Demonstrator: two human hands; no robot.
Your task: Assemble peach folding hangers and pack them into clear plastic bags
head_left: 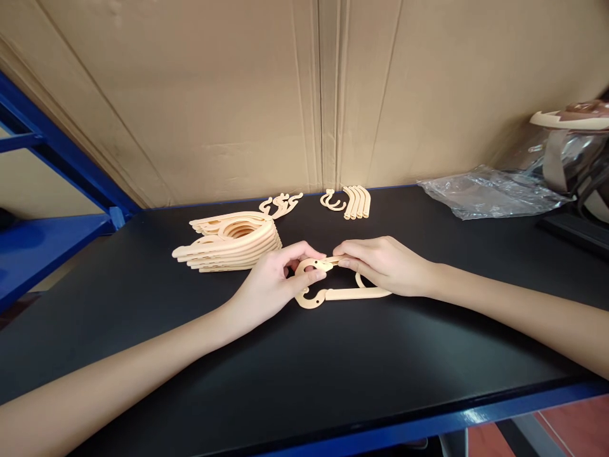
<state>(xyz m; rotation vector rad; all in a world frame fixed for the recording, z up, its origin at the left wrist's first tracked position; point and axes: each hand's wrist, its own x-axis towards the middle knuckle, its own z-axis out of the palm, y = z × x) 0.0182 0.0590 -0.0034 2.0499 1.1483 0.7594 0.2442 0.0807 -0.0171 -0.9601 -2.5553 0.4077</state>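
Observation:
A cream plastic folding hanger lies on the black tabletop between my hands, its arms pointing right. My left hand pinches the curved end near a small pivot hole. With thumb and fingers together, my right hand grips the far arm of the same hanger close to the left fingertips. The joint between them is partly covered by fingers. Just left of my left hand stands a stack of several matching hangers.
Behind the stack lie loose cream hooks. More hooks sit beside a row of short curved arms. A crumpled clear plastic bag is at the back right. Cardboard walls the rear; a blue metal frame rises at left.

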